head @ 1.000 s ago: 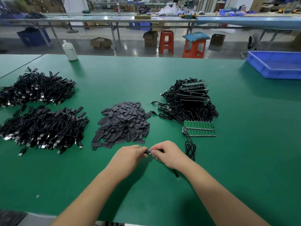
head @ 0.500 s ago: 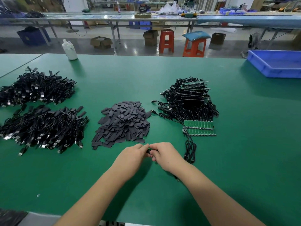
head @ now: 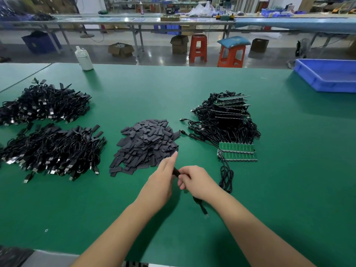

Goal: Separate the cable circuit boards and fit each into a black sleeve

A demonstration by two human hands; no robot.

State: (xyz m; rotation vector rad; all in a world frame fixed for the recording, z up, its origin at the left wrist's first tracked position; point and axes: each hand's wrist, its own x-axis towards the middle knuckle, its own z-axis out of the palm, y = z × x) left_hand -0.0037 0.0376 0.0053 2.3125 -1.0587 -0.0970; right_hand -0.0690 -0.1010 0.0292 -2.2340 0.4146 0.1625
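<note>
Hands meeting on one black sleeve (head: 176, 172), left hand (head: 160, 183) and right hand (head: 198, 180) both pinching it, blue bin (head: 325, 75) contents unseen

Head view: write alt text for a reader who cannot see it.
Two hands, left hand and right hand, hold a black sleeve between them over a green table. Beyond lie a pile of black sleeves, joined green circuit boards with cables, and two heaps of cables.

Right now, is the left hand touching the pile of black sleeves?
Cannot tell. In the head view the left hand has its forefinger overlapping the near edge of the sleeve pile, but contact isn't plain.
</note>
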